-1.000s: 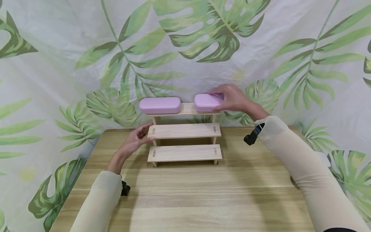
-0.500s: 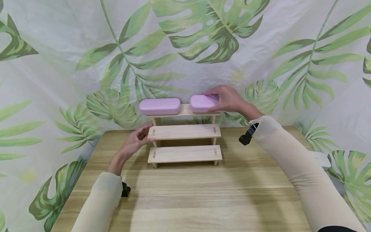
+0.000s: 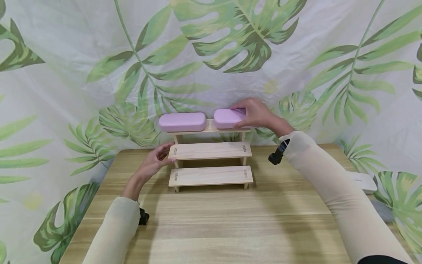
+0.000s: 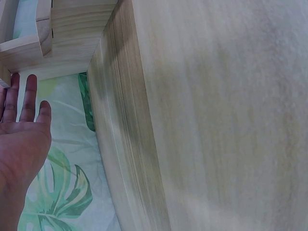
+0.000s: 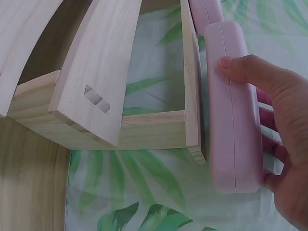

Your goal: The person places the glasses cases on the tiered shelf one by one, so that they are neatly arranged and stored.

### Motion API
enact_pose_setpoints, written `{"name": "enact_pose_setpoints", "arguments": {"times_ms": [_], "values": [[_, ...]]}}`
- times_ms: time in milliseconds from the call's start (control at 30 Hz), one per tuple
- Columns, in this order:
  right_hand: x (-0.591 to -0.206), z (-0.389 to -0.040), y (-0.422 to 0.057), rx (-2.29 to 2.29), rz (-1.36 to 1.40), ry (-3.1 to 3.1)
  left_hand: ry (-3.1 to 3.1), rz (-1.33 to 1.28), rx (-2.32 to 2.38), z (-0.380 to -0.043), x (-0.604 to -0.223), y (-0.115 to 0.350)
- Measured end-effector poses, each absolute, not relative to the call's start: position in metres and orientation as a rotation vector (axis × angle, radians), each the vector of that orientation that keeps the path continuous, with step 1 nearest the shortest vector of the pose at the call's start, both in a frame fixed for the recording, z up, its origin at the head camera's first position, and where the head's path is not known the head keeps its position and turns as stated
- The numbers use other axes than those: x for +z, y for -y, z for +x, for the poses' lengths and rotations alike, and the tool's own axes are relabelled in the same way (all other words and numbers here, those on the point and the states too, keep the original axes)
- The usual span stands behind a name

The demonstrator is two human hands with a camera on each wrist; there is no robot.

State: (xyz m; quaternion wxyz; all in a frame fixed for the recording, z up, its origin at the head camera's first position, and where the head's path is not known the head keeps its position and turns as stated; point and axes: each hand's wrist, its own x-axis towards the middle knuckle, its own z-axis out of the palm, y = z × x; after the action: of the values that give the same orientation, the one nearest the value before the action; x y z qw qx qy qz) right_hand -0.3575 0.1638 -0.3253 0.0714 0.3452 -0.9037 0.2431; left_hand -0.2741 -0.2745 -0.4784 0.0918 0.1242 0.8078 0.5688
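Observation:
A three-tier pale wooden display stand [image 3: 211, 150] stands at the back of the table. On its top tier, a lilac glasses case [image 3: 182, 123] lies lengthwise at the left. My right hand [image 3: 258, 113] grips a matching glasses case [image 3: 225, 119] at the right end of that tier, a small gap from the first. The right wrist view shows my thumb on top of the held case [image 5: 233, 125] and the fingers behind it. My left hand [image 3: 151, 161] holds the left end of the middle tier, thumb in front and fingers farther back; its thumb is hidden in the left wrist view.
The wood-grain table [image 3: 230, 223] extends in front of the stand. A leaf-print cloth [image 3: 230, 84] hangs close behind it. Beyond my right forearm lie a white box-like object [image 3: 364, 182] and a grey rounded object [image 3: 382, 211], both partly hidden.
My right hand has moved left along the top tier with its glasses case, narrowing the gap to the other one. The left hand has stayed at the stand.

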Motion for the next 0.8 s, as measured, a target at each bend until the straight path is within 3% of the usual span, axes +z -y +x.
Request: {"name": "enact_pose_setpoints", "arguments": {"times_ms": [800], "values": [[-0.332, -0.3644, -0.1532, 0.705, 1.065, 2.71, -2.389, 0.377, 1.719, -0.2767, -0.4808, 0.2733]]}}
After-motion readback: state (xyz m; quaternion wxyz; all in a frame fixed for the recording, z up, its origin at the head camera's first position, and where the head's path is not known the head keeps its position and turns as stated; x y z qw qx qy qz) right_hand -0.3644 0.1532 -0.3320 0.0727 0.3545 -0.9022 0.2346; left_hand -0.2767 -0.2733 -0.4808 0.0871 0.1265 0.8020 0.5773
